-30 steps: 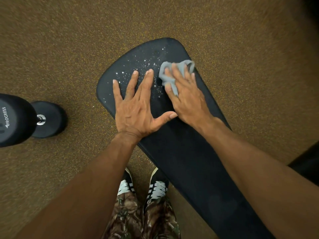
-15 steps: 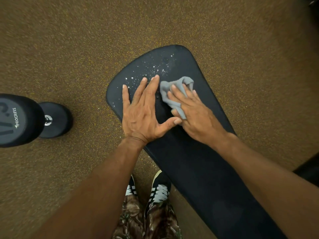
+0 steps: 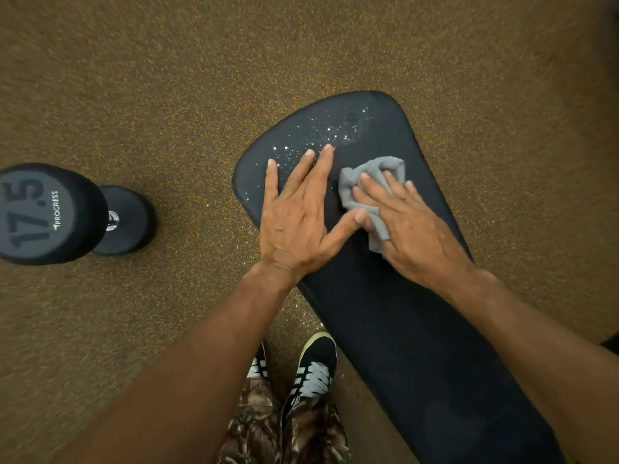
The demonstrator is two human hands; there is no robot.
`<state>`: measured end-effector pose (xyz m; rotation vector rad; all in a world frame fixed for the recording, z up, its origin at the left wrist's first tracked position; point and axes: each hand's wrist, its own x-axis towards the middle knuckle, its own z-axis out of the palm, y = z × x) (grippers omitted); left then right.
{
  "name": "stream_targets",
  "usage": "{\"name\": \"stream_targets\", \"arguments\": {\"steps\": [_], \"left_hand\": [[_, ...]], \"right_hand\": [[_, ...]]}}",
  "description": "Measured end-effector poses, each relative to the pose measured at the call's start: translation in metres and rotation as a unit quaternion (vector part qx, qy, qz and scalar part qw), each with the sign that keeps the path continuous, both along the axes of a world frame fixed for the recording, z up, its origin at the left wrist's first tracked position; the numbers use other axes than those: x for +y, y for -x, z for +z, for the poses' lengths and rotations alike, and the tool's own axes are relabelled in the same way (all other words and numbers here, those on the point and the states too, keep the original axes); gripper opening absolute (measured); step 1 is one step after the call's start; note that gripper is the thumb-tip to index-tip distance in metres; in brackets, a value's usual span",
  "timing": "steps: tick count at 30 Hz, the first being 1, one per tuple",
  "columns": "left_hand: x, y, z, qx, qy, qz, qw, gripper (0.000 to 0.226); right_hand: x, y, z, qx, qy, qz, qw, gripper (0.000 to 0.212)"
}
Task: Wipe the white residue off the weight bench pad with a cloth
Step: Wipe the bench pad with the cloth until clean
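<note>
- The right hand (image 3: 412, 229), centre-right of the frame, lies flat with straight fingers pressing the crumpled grey cloth (image 3: 375, 177) down. It pinches nothing, likely so that it spreads pressure for wiping.
- The left hand (image 3: 294, 222) rests just beside it, fingers spread flat and holding nothing, apparently as a brace.
- The white residue (image 3: 321, 135) speckles the rounded upper end, just beyond the left fingertips.
- The weight bench pad (image 3: 402, 329) is long and matte black.
- A black 17.5 dumbbell (image 3: 50, 212) sits at left on the speckled brown floor (image 3: 167, 78).

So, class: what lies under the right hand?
A crumpled grey cloth, pressed onto the black bench pad. What lies beneath the cloth is covered, unseen.
</note>
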<state>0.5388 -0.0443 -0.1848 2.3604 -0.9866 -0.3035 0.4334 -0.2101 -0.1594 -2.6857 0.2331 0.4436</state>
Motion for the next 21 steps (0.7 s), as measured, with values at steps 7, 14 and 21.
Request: {"name": "stream_targets", "arguments": {"steps": [7,14,21], "left_hand": [[0.025,-0.023,0.007,-0.080,-0.128,-0.042,0.988,0.088],[0.046,-0.029,-0.003,-0.093,-0.141,-0.101,0.980,0.092],[0.050,-0.029,-0.007,-0.095,-0.119,-0.110,0.982,0.095]], "right_hand": [[0.034,-0.038,-0.003,-0.037,-0.034,-0.108,0.993,0.060],[0.014,-0.011,0.001,0.000,0.032,0.007,0.999,0.065],[0.050,-0.042,-0.002,-0.039,-0.032,-0.096,0.994,0.058]]}}
